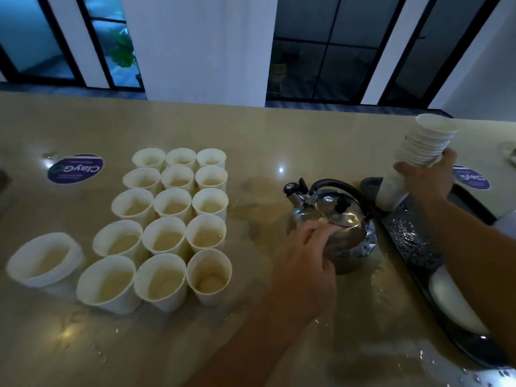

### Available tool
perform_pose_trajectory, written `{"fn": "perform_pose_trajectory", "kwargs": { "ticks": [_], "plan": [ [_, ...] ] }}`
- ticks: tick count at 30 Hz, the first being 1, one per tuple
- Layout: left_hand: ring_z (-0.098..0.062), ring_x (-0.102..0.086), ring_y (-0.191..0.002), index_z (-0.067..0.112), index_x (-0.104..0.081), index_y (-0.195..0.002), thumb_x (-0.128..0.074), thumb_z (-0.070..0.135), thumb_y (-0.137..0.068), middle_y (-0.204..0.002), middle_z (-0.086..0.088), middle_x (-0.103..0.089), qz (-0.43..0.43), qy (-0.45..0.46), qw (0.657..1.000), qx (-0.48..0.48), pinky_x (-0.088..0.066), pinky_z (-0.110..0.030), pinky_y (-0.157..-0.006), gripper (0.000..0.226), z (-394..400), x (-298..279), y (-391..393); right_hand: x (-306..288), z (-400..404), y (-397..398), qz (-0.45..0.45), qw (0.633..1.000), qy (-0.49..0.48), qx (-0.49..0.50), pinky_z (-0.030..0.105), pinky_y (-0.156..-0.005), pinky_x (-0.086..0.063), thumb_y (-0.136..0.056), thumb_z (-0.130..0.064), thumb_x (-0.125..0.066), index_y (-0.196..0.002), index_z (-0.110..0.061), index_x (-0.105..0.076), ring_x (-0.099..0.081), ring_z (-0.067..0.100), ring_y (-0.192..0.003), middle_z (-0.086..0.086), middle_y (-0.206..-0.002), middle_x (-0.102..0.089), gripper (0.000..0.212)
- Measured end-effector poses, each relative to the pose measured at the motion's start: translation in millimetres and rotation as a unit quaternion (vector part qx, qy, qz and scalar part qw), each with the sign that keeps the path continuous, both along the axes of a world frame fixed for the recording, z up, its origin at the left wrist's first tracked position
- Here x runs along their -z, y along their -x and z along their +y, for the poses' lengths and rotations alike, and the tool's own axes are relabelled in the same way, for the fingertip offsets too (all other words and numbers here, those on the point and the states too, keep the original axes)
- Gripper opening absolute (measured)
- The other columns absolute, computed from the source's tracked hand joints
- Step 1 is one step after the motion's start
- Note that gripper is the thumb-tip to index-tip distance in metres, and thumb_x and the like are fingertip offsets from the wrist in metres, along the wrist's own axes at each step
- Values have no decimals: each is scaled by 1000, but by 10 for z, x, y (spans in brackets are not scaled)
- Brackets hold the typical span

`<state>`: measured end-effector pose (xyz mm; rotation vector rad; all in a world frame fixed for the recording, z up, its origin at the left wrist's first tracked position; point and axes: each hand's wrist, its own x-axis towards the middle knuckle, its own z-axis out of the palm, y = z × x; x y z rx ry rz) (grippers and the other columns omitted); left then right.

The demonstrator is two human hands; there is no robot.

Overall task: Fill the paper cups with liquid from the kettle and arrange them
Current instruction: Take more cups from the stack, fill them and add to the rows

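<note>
Left hand (pixel 304 258) rests spread fingers on kettle (pixel 339 222). Right hand (pixel 427 174) grips spare cup stack (pixel 413 160). Fifteen cups (pixel 170 219) gridded, apparently filled; more likely remain.

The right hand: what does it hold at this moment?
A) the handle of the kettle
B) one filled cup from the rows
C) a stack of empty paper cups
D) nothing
C: the right hand grips a stack of paper cups beside the kettle.
</note>
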<state>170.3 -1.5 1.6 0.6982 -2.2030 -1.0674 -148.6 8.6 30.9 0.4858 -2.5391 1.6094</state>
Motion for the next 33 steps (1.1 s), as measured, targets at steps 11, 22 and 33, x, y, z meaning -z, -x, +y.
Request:
{"fn": "perform_pose_trajectory", "kwargs": {
  "ticks": [11, 22, 33],
  "plan": [
    [-10, -48, -117, 25, -55, -132, -55, 9, -84, -130, 7, -51, 43, 15, 998, -41, -43, -19, -95, 51, -126, -213, -178, -859, -266, -649, 115, 980, 128, -102, 26, -88, -54, -63, -52, -82, -138, -28, -45, -63, -2, -103, -21, -119, -61, 87],
    [-10, -33, -135, 30, -20, -153, -70, 24, -88, -149, 8, -32, 34, -28, 992, -119, -28, -16, -101, 82, -239, -222, -455, -854, -172, -1859, 51, 926, 72, -366, 23, -73, -60, -72, -19, -88, -135, -26, -49, -68, 0, -102, -12, -121, -64, 75],
    [-18, -37, -139, 30, -7, -156, -64, 20, -91, -155, 2, -29, -49, -55, 988, -134, -35, -24, -100, 87, -360, -82, -567, 94, -320, -2296, 7, 902, 24, -432, 31, -91, -57, -70, -27, -91, -138, -29, -43, -64, 5, -111, -11, -127, -63, 84]
  ]
}}
